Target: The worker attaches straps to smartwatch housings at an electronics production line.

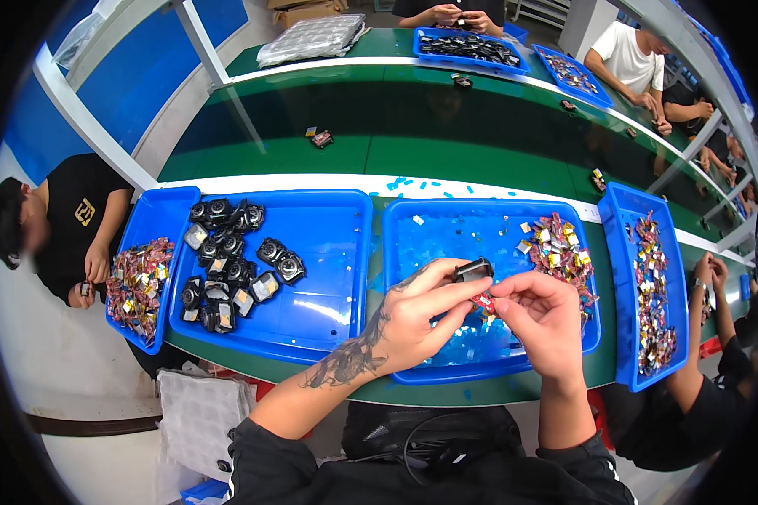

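My left hand (421, 316) is closed on a small black watch-like case (473, 269). My right hand (547, 316) meets it from the right, thumb and forefinger pinching a small red part (483, 301) at the case's lower side. Fingers partly cover this red part, so its full shape is hidden. Both hands hover over a blue tray (446, 370) scattered with small blue film pieces. At that tray's right end lies a heap of small red, yellow and silver electronic parts (556, 244).
Left of my hands, a blue tray (328, 278) holds several black watch cases (227, 252). Narrow blue bins of red electronic parts (143, 282) stand at far left and right (623, 278). Beyond runs a green conveyor (429, 126) with a few loose pieces. Co-workers sit around.
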{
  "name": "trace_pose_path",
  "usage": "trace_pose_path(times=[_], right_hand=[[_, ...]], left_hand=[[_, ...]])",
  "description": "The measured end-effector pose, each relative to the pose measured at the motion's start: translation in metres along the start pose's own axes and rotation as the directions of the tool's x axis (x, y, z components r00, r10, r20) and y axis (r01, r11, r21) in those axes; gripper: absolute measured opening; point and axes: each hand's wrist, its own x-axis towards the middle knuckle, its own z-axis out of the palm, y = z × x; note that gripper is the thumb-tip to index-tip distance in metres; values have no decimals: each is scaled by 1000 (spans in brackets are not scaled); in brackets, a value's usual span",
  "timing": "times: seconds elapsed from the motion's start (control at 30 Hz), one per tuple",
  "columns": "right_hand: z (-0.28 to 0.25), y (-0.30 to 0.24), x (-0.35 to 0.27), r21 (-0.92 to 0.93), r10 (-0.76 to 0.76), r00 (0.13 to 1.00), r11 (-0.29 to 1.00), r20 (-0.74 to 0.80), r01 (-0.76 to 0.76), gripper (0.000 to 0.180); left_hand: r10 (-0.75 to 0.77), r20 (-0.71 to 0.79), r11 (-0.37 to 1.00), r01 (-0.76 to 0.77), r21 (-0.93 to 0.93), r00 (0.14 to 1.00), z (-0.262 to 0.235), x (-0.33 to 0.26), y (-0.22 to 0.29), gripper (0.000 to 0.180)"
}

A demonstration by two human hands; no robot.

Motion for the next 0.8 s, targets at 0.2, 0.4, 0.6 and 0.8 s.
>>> trace_pose_path(times=[0.2, 0.4, 0.6, 0.8], right_hand=[[1, 0, 3, -53, 25, 1000, 998, 18, -24, 9], [0, 6, 4, -119, 39, 998, 992, 49, -33, 6], [0, 9, 3, -94, 117, 991, 989, 64, -111, 4], [-6, 11, -6, -117, -14, 1000, 993, -11, 13, 4]], left_hand=[[156, -52, 972, -144, 187, 986, 5, -2, -5, 26], [244, -33, 935, -226, 274, 969, 9, -4, -12, 26], [269, 19, 908, -260, 329, 963, 9, -5, -15, 25], [-131, 100, 991, 131, 9, 986, 4, -4, -6, 17]])
